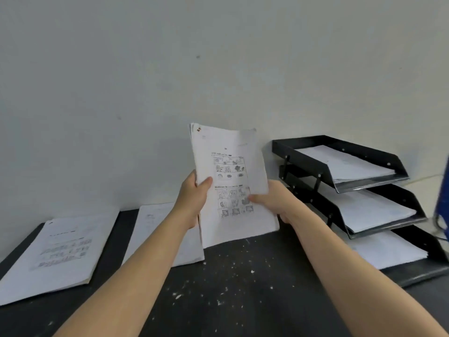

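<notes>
A stack of white printed sheets (pixel 230 171) stands nearly upright above the dark table, its lower edge close to the tabletop. My left hand (pixel 193 199) grips its left edge, thumb on the front page. My right hand (pixel 277 203) holds the right edge lower down, thumb pressed on the printed pictures. The top sheet shows rows of small drawings and an orange mark in its top left corner.
A black three-tier paper tray (pixel 303 152) stands at the right, each tier holding white sheets. Two more paper piles (pixel 56 251) (pixel 155 222) lie flat at the left. The dark table (pixel 243 288) is speckled white. A pale wall rises behind; a blue object (pixel 443 203) is at the right edge.
</notes>
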A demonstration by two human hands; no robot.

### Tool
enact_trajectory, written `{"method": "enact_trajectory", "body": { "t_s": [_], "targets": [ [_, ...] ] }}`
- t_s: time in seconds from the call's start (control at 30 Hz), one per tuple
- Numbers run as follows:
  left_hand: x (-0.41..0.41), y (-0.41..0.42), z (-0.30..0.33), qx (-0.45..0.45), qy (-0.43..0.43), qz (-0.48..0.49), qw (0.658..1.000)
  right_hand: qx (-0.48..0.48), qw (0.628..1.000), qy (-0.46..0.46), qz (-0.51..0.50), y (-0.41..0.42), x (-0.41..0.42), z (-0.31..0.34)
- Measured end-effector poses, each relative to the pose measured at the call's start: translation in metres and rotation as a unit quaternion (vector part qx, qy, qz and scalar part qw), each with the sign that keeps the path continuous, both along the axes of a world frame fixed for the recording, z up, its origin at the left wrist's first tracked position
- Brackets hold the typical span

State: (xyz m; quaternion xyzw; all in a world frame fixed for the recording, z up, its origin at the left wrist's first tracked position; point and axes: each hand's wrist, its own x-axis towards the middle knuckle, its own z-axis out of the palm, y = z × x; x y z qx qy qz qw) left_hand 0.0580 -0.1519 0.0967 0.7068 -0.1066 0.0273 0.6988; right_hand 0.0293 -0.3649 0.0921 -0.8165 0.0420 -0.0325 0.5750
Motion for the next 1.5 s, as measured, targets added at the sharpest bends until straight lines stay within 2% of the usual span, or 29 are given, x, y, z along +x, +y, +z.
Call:
{"method": "enact_trajectory", "body": {
  "t_s": [0.1,0.2,0.3,0.4,0.53,0.63,0.77,0.87,0.97,1.1,1.17,1.33,1.43,1.5],
  "targets": [
    [0.007,-0.027,0.02,0.111,-0.02,-0.063,0.992,-0.022,0.999,0.008,-0.036,-0.02,0.014,0.025],
    [0.018,-0.058,0.055,0.161,-0.034,-0.049,0.985,-0.059,0.995,0.036,-0.067,-0.05,0.021,0.069],
    [0.023,-0.092,0.088,0.152,-0.01,-0.047,0.987,-0.092,0.989,0.073,-0.087,-0.083,0.023,0.111],
    [0.022,-0.136,0.117,0.124,0.056,-0.063,0.989,-0.1,0.981,0.142,-0.092,-0.129,0.021,0.152],
    [0.014,-0.203,0.153,0.114,0.125,-0.087,0.982,-0.186,0.964,0.173,-0.082,-0.196,0.021,0.192],
    [0.02,-0.25,0.159,0.13,0.144,-0.097,0.976,-0.24,0.952,0.168,-0.087,-0.236,0.026,0.2],
    [0.041,-0.296,0.149,0.126,0.198,-0.032,0.972,-0.278,0.942,0.161,-0.094,-0.276,0.041,0.187],
    [0.062,-0.319,0.139,0.176,0.205,-0.033,0.962,-0.295,0.938,0.154,-0.098,-0.303,0.057,0.17],
    [0.084,-0.335,0.121,0.27,0.171,-0.039,0.947,-0.311,0.93,0.168,-0.098,-0.322,0.072,0.151],
    [0.101,-0.346,0.108,0.368,0.144,-0.036,0.918,-0.312,0.927,0.191,-0.088,-0.329,0.088,0.129],
    [0.108,-0.348,0.105,0.423,0.145,-0.049,0.893,-0.311,0.926,0.198,-0.088,-0.331,0.094,0.12],
    [0.118,-0.356,0.103,0.59,0.116,-0.092,0.793,-0.342,0.91,0.213,-0.098,-0.337,0.105,0.101],
    [0.115,-0.362,0.099,0.652,0.03,-0.082,0.753,-0.411,0.881,0.211,-0.103,-0.333,0.102,0.097],
    [0.105,-0.367,0.101,0.711,-0.051,-0.061,0.699,-0.481,0.852,0.177,-0.108,-0.327,0.096,0.097]
  ]
}}
